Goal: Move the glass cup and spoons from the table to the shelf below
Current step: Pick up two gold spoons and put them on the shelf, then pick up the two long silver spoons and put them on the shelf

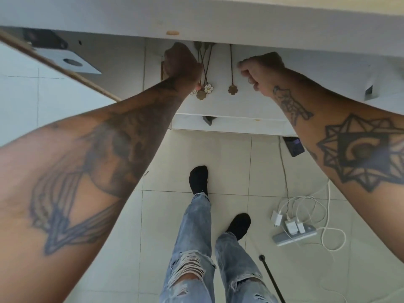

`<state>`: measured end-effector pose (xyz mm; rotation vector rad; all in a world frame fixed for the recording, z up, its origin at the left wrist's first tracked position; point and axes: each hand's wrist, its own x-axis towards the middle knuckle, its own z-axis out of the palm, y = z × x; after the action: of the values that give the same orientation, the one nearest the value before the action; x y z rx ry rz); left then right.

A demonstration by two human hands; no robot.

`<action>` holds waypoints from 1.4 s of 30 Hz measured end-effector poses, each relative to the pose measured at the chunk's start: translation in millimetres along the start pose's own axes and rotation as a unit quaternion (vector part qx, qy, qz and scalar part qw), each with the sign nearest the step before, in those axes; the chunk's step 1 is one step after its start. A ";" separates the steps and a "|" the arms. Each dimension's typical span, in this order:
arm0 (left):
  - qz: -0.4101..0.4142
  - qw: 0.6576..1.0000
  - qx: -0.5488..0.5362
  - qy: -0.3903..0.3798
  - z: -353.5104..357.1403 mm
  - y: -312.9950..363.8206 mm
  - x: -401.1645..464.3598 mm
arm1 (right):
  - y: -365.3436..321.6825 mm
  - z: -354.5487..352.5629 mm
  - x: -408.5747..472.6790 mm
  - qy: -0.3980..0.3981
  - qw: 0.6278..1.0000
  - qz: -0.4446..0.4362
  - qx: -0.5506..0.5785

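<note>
I look down under the white table top [218, 20] at the white lower shelf [251, 106]. My left hand [181, 62] reaches onto the shelf, its fingers curled around a fanned bunch of thin spoons [205, 88] with flower-shaped handle ends. One more spoon [231, 88] lies alone on the shelf to the right. My right hand [260, 68] is a closed fist just right of that spoon, apart from it, with nothing in it. A thin brownish edge shows left of my left hand; I cannot tell whether it is the glass cup.
The table edge overhangs both hands. On the tiled floor lie a dark phone [294, 146], a power strip with chargers and white cables [293, 232], and a black rod [273, 278]. A wooden stick [61, 66] slants at left. My legs stand at the centre.
</note>
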<state>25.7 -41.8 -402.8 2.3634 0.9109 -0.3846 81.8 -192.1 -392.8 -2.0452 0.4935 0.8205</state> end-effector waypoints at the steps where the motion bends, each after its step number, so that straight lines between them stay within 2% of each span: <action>1: -0.003 1.000 0.011 0.015 -2.5 1.4 -7.0 | 2.1 -4.8 -3.1 -0.002 1.000 -0.001 0.007; 5: -0.016 0.999 -0.027 0.024 -16.8 2.7 -42.6 | 5.2 -26.6 -34.2 -0.009 0.999 -0.031 0.023; 9: -0.041 0.993 -0.054 0.091 -37.5 5.2 -89.7 | 2.9 -46.9 -81.8 -0.008 0.999 -0.052 0.004; 14: -0.020 0.990 -0.130 0.053 -62.3 11.8 -165.9 | 7.8 -74.8 -159.3 0.002 0.996 -0.078 -0.034; 18: 0.046 0.983 -0.162 0.070 -88.5 28.8 -231.9 | 9.4 -106.1 -221.5 -0.006 0.996 -0.082 -0.024; 22: 0.110 0.976 -0.174 0.073 -138.4 71.1 -279.7 | -10.5 -154.2 -276.4 -0.008 0.990 -0.139 -0.018; 27: 0.175 0.964 -0.166 0.115 -202.9 141.0 -299.1 | -53.9 -225.8 -311.9 0.067 0.975 -0.210 -0.003; 30: 0.169 0.967 -0.166 0.092 -224.5 176.3 -286.7 | -74.2 -253.5 -303.6 0.101 0.973 -0.207 0.027; 33: 0.157 0.975 -0.146 0.055 -227.1 203.8 -261.6 | -86.9 -264.9 -281.9 0.118 0.975 -0.187 -0.002; 42: 0.144 0.984 -0.062 -0.089 -168.7 241.0 -184.9 | -87.4 -231.1 -222.9 0.127 0.980 -0.084 -0.132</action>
<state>66.4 -181.9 -87.5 2.2606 0.4875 -0.4037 62.4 -325.7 -88.7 -2.4177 0.3582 0.5491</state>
